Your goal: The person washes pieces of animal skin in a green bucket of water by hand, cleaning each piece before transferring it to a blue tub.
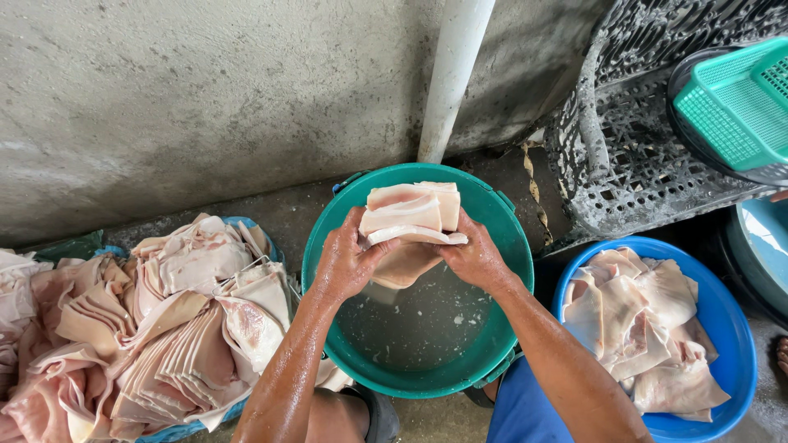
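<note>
My left hand [345,261] and right hand [474,256] grip folded pork skin slab [410,215] over green tub [509,246]; skin pile [164,328] left, blue basin [735,328] right, white pipe [451,74] far.

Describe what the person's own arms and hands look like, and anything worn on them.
Both forearms are bare, with no sleeves in view. The left hand and right hand are ungloved and glisten wet. No rings, watch or bands show on either wrist.

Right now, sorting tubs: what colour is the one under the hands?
Green bucket, seen in the head view.
</note>
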